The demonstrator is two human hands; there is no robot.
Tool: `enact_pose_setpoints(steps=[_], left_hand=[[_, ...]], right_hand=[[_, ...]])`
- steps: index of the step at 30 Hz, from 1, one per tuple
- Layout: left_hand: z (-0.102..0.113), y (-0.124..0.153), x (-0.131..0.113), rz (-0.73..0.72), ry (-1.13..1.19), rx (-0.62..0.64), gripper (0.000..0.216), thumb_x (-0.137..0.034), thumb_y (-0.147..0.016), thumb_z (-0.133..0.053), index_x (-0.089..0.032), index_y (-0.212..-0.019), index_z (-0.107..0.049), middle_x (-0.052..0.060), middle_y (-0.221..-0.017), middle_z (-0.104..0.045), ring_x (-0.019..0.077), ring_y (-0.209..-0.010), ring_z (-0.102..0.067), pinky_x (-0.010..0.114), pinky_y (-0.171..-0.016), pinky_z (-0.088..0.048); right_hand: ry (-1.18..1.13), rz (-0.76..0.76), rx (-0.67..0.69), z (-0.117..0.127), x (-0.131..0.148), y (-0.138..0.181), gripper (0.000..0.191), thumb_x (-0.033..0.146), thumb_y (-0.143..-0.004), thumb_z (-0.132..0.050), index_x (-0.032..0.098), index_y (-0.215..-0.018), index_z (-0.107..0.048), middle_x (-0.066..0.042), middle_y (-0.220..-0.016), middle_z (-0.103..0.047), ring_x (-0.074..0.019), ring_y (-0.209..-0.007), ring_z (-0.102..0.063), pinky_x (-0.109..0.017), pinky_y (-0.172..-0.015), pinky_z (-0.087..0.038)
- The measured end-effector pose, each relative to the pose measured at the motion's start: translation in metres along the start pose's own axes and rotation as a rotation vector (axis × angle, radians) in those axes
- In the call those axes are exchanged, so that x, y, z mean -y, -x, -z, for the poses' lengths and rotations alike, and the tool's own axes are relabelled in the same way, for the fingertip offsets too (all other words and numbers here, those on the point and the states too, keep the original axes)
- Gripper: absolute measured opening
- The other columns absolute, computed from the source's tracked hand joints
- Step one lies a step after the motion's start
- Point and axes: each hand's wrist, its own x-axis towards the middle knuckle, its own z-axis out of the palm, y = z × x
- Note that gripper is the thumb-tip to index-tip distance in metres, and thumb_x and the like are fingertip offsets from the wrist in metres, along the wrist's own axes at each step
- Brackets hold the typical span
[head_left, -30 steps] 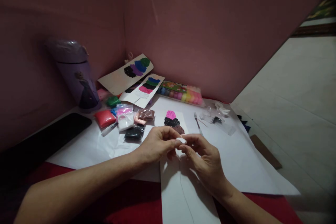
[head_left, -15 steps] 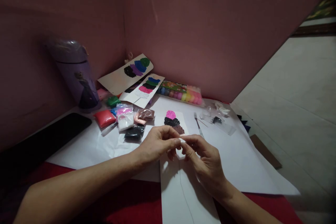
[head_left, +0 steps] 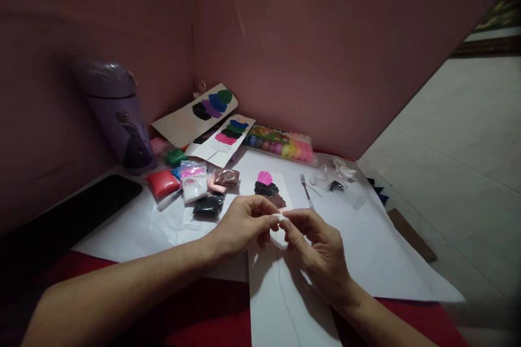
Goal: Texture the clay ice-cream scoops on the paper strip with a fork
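Observation:
Between the fingertips of my left hand (head_left: 248,222) and my right hand (head_left: 319,244) is a small lump of white modelling clay (head_left: 280,217). Both hands pinch it, thumbs against forefingers, just above a long strip of white card (head_left: 280,293). A thin line runs down the card. At its far end are textured patches of clay: pink (head_left: 265,178), black (head_left: 266,190) and brown (head_left: 278,201). A small fork (head_left: 306,191) lies beyond my right hand, with a thin pick beside it.
Left of the card lie bagged clays, among them red (head_left: 161,184), white (head_left: 194,188) and black (head_left: 208,205). A purple tumbler (head_left: 118,119) and a black phone-like slab (head_left: 93,200) stand farther left. Decorated cards (head_left: 223,141) and a clay pack (head_left: 280,145) lie behind; plastic wrappers (head_left: 340,187) lie right.
My fingers have shifted slightly around the white clay, and a little more of it shows between them. The other things stay where they were.

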Motion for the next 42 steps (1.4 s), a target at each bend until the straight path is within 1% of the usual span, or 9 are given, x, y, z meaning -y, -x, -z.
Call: enact_pose_setpoints(steps=[7,12,15,17,20,24,29,34,42], left_hand=[[0.0010,-0.0028,0.0022,-0.032,0.019,-0.105,0.020,-0.029,-0.071,-0.067,-0.010,-0.073,-0.059,0.001,-0.062,-0.061,0.0077,-0.043,-0.050,0.021,-0.040,-0.043],[0.0057,-0.0052,0.0028,-0.058,0.049,-0.200,0.020,-0.029,-0.071,-0.066,-0.011,-0.075,-0.057,0.001,-0.063,-0.061,0.0081,-0.046,-0.051,0.020,-0.040,-0.043],[0.0069,-0.0064,0.0030,-0.052,0.044,-0.217,0.020,-0.029,-0.072,-0.066,-0.011,-0.075,-0.058,0.001,-0.064,-0.061,0.0078,-0.047,-0.051,0.019,-0.040,-0.043],[0.0063,-0.0066,0.0026,-0.036,0.039,-0.197,0.020,-0.028,-0.071,-0.066,-0.010,-0.074,-0.059,0.001,-0.063,-0.061,0.0075,-0.047,-0.051,0.019,-0.041,-0.043],[0.0044,-0.0059,0.0017,-0.010,0.027,-0.109,0.021,-0.028,-0.070,-0.067,-0.009,-0.074,-0.061,0.000,-0.060,-0.060,0.0076,-0.046,-0.051,0.020,-0.042,-0.043],[0.0029,-0.0038,0.0013,-0.013,0.004,-0.032,0.021,-0.028,-0.069,-0.068,-0.009,-0.077,-0.063,-0.001,-0.057,-0.058,0.0076,-0.045,-0.051,0.020,-0.043,-0.043],[0.0031,-0.0027,0.0032,-0.005,0.024,-0.002,0.019,-0.025,-0.070,-0.069,-0.010,-0.077,-0.060,-0.003,-0.053,-0.056,0.0074,-0.045,-0.051,0.018,-0.044,-0.043],[0.0041,-0.0045,0.0078,0.005,0.061,0.044,0.023,-0.027,-0.070,-0.070,-0.012,-0.078,-0.054,-0.001,-0.058,-0.061,0.0091,-0.046,-0.053,0.020,-0.043,-0.043],[0.0041,-0.0041,0.0077,0.029,0.037,0.009,0.029,-0.033,-0.068,-0.072,-0.013,-0.076,-0.053,-0.002,-0.055,-0.059,0.0083,-0.041,-0.051,0.019,-0.039,-0.040]], right_hand=[[0.000,0.017,-0.015,0.0009,-0.0003,0.0003,0.009,0.020,-0.087,-0.059,0.020,-0.094,-0.065,-0.001,-0.078,-0.068,-0.0115,-0.060,-0.061,-0.024,-0.055,-0.051],[0.024,0.010,-0.058,0.0013,-0.0017,0.0019,0.004,0.020,-0.086,-0.061,0.021,-0.090,-0.064,0.002,-0.069,-0.064,-0.0105,-0.057,-0.058,-0.023,-0.054,-0.048],[0.035,-0.010,-0.073,0.0013,-0.0035,0.0028,0.005,0.021,-0.087,-0.060,0.021,-0.091,-0.063,0.002,-0.069,-0.062,-0.0112,-0.058,-0.057,-0.023,-0.054,-0.048],[0.032,-0.018,-0.065,0.0011,-0.0042,0.0030,0.005,0.022,-0.087,-0.060,0.021,-0.092,-0.062,0.001,-0.071,-0.063,-0.0115,-0.060,-0.058,-0.024,-0.055,-0.049],[0.017,-0.023,-0.030,0.0007,-0.0044,0.0028,0.006,0.022,-0.089,-0.059,0.021,-0.093,-0.062,0.000,-0.075,-0.065,-0.0115,-0.061,-0.058,-0.024,-0.056,-0.049],[0.028,-0.042,0.009,0.0005,-0.0045,0.0022,0.008,0.025,-0.087,-0.061,0.020,-0.094,-0.061,0.001,-0.071,-0.062,-0.0117,-0.059,-0.057,-0.024,-0.056,-0.049],[0.040,-0.017,0.010,0.0006,-0.0029,0.0011,0.005,0.023,-0.088,-0.060,0.020,-0.092,-0.061,0.000,-0.074,-0.064,-0.0117,-0.062,-0.060,-0.024,-0.059,-0.049],[0.007,0.001,0.036,0.0006,-0.0012,-0.0001,0.004,0.020,-0.088,-0.059,0.020,-0.090,-0.063,0.000,-0.077,-0.066,-0.0119,-0.065,-0.062,-0.023,-0.060,-0.050],[-0.013,0.013,0.065,0.0001,-0.0033,-0.0008,0.008,0.019,-0.088,-0.058,0.020,-0.093,-0.064,-0.003,-0.087,-0.069,-0.0148,-0.075,-0.066,-0.026,-0.067,-0.053]])
